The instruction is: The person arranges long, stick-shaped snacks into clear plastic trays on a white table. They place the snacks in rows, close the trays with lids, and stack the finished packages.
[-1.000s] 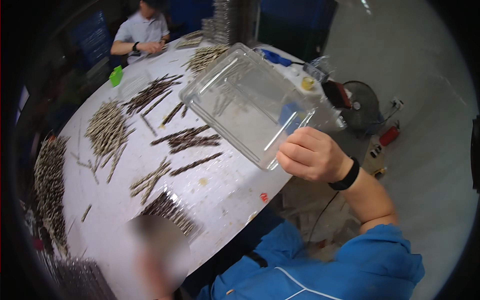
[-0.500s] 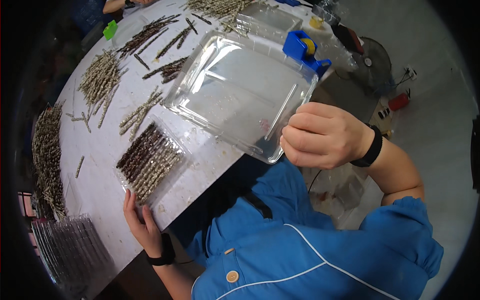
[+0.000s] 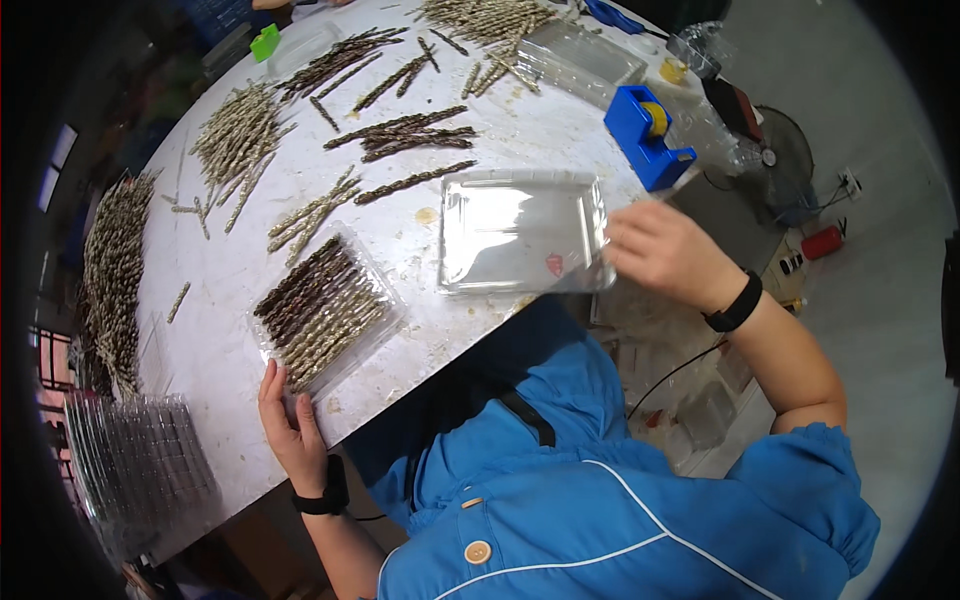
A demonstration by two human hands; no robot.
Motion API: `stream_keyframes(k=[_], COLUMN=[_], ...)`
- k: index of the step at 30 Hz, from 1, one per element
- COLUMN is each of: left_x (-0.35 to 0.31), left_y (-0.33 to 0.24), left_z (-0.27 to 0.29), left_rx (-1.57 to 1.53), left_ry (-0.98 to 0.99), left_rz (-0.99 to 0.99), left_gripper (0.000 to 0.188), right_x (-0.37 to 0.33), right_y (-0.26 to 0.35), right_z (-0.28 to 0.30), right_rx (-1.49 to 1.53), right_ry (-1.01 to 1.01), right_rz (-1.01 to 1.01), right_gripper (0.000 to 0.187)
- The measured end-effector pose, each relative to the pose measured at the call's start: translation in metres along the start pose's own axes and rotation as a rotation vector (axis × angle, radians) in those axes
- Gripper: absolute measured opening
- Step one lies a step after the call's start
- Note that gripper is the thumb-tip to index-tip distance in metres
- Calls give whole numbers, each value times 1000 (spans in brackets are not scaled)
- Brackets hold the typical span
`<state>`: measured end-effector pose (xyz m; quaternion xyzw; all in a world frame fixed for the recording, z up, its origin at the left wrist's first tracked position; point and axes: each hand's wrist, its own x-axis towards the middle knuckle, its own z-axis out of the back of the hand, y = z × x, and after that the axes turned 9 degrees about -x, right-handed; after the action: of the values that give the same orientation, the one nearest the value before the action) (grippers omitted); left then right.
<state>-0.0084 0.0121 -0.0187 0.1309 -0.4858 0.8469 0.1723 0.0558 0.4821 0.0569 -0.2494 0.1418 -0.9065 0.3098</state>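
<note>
My right hand [image 3: 662, 255] is closed at the right edge of a clear plastic lid [image 3: 500, 240], a shallow rectangle with a raised rim and a small red mark. The lid is over the table's near edge, and light glares off it. To its left lies a clear plastic tray [image 3: 385, 300] filled with twisted sticks [image 3: 325, 310] in side-by-side rows, dark brown at the far side and pale gold nearer me. My left hand [image 3: 293, 425] touches the tray's near corner, with its thumb spread from its stretched fingers.
Loose dark sticks [image 3: 405, 135] and pale stick piles [image 3: 240, 135] lie across the white table [image 3: 380, 235]. A blue tape dispenser [image 3: 650, 150] stands at the right edge. Stacked clear trays [image 3: 145, 465] are at left; a fan [image 3: 785, 150] and fire extinguisher [image 3: 823, 242] are beyond the table.
My right hand has carried the lid down and away from me, from a raised, tilted position to just over the table. My left hand stays at the filled tray's corner.
</note>
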Motion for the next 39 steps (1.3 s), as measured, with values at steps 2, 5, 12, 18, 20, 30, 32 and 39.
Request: stream_keyframes(k=[2,5,12,18,20,30,32,39], left_x=[0,0,-1,2,2,2,2,3], left_y=[0,-1,-2,-7,-6,-5,-5,-8], left_z=[1,-1,0,-2,-1,1,1,1], left_rx=[6,25,26,73,91,80,87,110], left_ry=[-6,-5,-5,1,5,11,11,10], left_rz=[-2,-2,-5,3,-11,15,5,37], left_gripper=[38,38,37,35,34,35,34,35], right_x=[8,35,65,70,69,56,54,50], right_y=[-6,-2,-22,-42,-45,-1,10,32], right_z=[3,3,-34,-57,-64,-32,-28,-32], right_rx=[88,499,977,1339,1381,452,315,41], right_ry=[76,129,603,825,860,326,254,200], right_rz=[-122,-259,-425,-417,-425,-14,-36,7], right_gripper=[14,11,12,14,14,7,5,8])
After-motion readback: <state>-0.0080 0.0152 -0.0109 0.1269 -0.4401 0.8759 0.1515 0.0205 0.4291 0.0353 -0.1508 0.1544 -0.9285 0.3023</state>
